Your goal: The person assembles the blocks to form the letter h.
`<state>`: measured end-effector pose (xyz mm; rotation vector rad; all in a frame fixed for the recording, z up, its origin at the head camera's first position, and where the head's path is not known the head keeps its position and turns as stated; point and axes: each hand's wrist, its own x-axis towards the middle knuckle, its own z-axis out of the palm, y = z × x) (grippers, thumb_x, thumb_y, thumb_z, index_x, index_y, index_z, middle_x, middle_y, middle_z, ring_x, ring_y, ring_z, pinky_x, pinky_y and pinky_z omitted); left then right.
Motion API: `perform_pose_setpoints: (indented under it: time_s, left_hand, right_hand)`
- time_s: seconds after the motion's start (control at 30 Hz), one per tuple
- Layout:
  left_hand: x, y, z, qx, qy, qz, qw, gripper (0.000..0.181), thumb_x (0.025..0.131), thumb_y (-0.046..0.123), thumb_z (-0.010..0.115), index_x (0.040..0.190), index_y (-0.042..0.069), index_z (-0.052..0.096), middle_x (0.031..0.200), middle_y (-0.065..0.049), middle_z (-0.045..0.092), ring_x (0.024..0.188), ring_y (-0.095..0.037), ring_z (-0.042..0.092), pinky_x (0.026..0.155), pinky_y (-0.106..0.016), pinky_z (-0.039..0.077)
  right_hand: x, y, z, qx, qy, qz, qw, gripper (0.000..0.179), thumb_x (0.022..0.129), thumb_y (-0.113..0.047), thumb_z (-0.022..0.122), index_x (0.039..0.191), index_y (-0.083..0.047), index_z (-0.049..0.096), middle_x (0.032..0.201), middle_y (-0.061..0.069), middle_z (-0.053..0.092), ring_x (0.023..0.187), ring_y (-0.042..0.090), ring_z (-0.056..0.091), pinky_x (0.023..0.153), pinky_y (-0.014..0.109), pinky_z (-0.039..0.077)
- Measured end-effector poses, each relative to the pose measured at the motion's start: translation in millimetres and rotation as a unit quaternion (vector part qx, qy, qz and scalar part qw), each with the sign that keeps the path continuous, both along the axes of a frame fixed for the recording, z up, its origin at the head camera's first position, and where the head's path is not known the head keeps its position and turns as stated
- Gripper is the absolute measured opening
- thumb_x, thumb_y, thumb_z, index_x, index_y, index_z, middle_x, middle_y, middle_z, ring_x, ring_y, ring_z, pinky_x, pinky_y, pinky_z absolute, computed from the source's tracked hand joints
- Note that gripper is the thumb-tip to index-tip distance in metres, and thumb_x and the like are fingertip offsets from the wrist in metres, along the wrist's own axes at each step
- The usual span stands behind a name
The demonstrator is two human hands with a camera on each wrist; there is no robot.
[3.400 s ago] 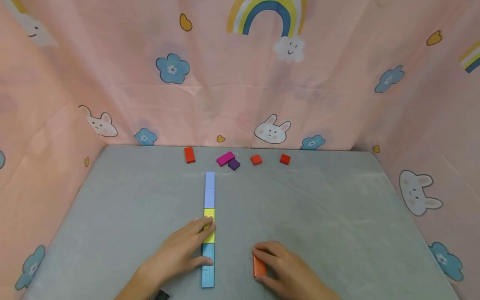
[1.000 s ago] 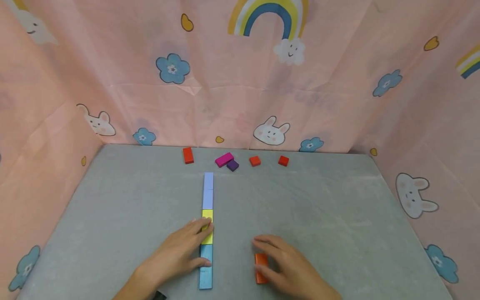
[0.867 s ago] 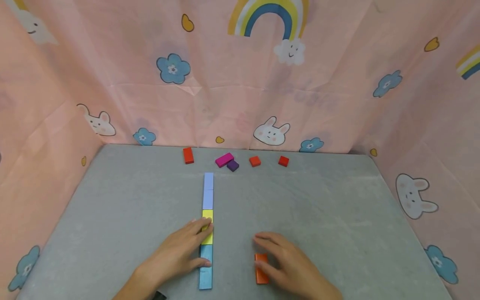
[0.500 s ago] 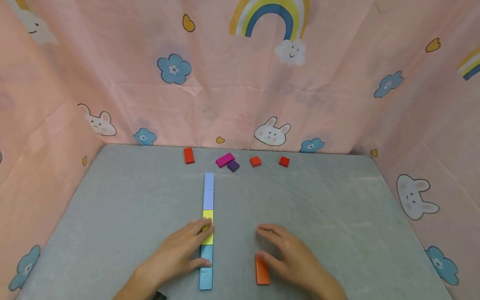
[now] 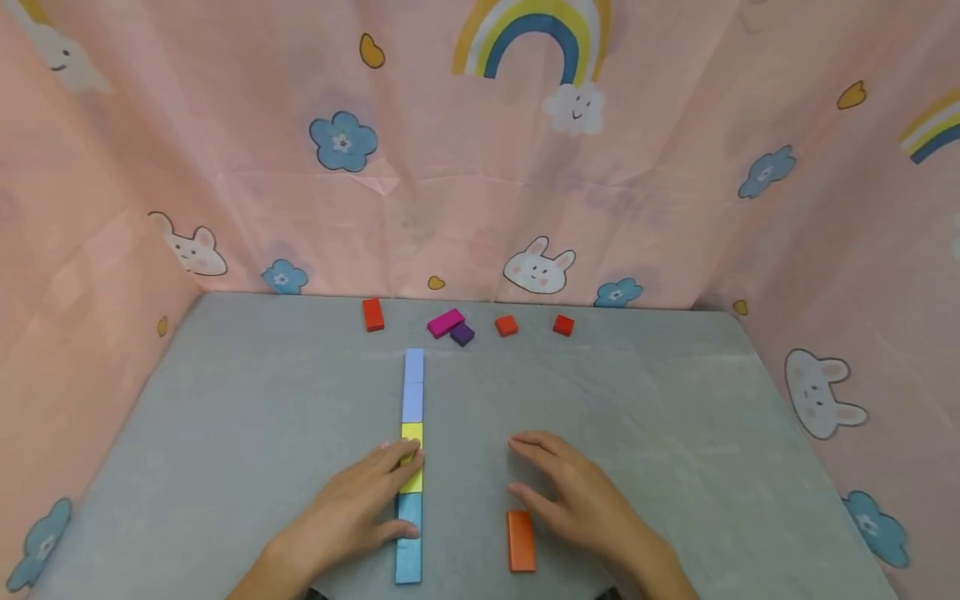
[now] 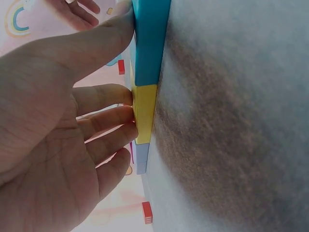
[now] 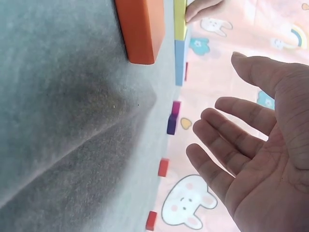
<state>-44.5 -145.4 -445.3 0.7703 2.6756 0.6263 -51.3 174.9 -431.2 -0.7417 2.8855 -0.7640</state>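
Note:
A straight row of flat blocks runs away from me on the grey table: light blue [image 5: 408, 562] nearest, yellow [image 5: 412, 481] in the middle, periwinkle [image 5: 413, 400] at the far end. My left hand [image 5: 348, 508] rests on the row, its fingertips on the yellow block and its thumb on the light blue one. To the right, an orange block [image 5: 521, 542] lies flat, apart from the row. Just beyond it hovers my right hand [image 5: 581, 500], fingers spread from the thumb and holding nothing. The right wrist view shows this bare palm [image 7: 275, 164] beside the orange block [image 7: 140, 31].
Along the back edge of the grey table [image 5: 675, 417] lie a red block [image 5: 372, 315], a magenta block [image 5: 446, 322] touching a dark purple one [image 5: 462, 334], a small orange-red block [image 5: 506, 326] and a small red block [image 5: 563, 325]. A pink patterned curtain [image 5: 450, 208] surrounds the table.
My right hand has let go of the orange block and moved forward off it, leaving it lying on the table. My left hand has stayed on the row.

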Motion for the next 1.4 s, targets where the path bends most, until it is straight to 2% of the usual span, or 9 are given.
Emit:
perform_pose_setpoints:
  time_s: [0.17,0.3,0.57,0.77,0.87,1.03,1.4]
  left_hand:
    - [3.1,-0.5,-1.2,-0.006,-0.008,0.0,0.9999,0.088,0.085,0.044,0.087,0.155,0.005,0.052,0.164,-0.011,0.049,0.152,-0.031,0.047,0.124,-0.052,0.044]
    - [2.6,-0.2,0.0,-0.004,-0.015,0.006,0.9999,0.088,0.086,0.043,0.087,0.156,0.006,0.051,0.166,-0.011,0.047,0.153,-0.031,0.046,0.124,-0.053,0.044]
    - [-4.9,-2.9,5.7,-0.002,0.01,-0.004,0.9999,0.086,0.087,0.041,0.086,0.155,0.003,0.051,0.165,-0.013,0.047,0.153,-0.032,0.047,0.125,-0.051,0.043]
    - [-6.6,-0.8,4.6,-0.002,0.026,-0.005,0.9997,0.086,0.087,0.042,0.086,0.155,0.002,0.052,0.164,-0.013,0.049,0.152,-0.031,0.048,0.126,-0.05,0.042]
    - [-4.0,-2.2,3.1,-0.006,0.024,-0.005,0.9997,0.087,0.086,0.042,0.087,0.154,0.002,0.052,0.163,-0.013,0.049,0.151,-0.032,0.049,0.125,-0.05,0.043]
    - [1.5,-5.8,1.6,-0.006,0.008,-0.002,0.9999,0.088,0.085,0.042,0.088,0.155,0.003,0.052,0.164,-0.012,0.049,0.152,-0.032,0.048,0.125,-0.051,0.043]
    - [-1.0,-4.6,1.6,-0.001,0.006,-0.003,1.0,0.087,0.086,0.043,0.086,0.156,0.004,0.051,0.165,-0.012,0.048,0.153,-0.032,0.048,0.125,-0.052,0.043]
  right_hand:
    - [-4.3,-4.8,0.1,0.008,-0.014,0.001,0.9999,0.053,0.098,-0.037,0.078,0.143,-0.012,0.067,0.144,-0.004,0.064,0.133,0.018,0.064,0.11,0.045,0.058]
    - [-9.5,-9.9,1.0,0.006,-0.001,0.012,0.9999,0.052,0.099,-0.035,0.076,0.143,-0.01,0.066,0.144,-0.001,0.065,0.131,0.021,0.065,0.108,0.047,0.059]
    - [-29.5,-21.2,7.0,-0.011,0.029,0.002,0.9995,0.052,0.096,-0.031,0.08,0.141,-0.008,0.067,0.141,0.002,0.067,0.13,0.022,0.066,0.108,0.045,0.059]
    - [-43.5,-26.4,10.0,-0.017,0.044,0.003,0.9989,0.052,0.094,-0.028,0.082,0.139,-0.007,0.068,0.138,0.005,0.069,0.129,0.025,0.067,0.108,0.047,0.059]
    - [-48.1,-32.1,9.7,-0.012,0.037,0.005,0.9992,0.053,0.093,-0.027,0.083,0.139,-0.006,0.068,0.138,0.006,0.069,0.13,0.026,0.067,0.109,0.049,0.059]
    - [-52.2,-41.3,8.2,-0.013,0.001,-0.005,0.9999,0.054,0.095,-0.029,0.081,0.142,-0.007,0.067,0.141,0.007,0.068,0.132,0.026,0.065,0.112,0.049,0.057]
    - [-78.9,-54.2,15.2,-0.033,-0.023,-0.013,0.9991,0.053,0.098,-0.026,0.077,0.144,-0.003,0.064,0.145,0.013,0.065,0.135,0.031,0.063,0.113,0.052,0.056]
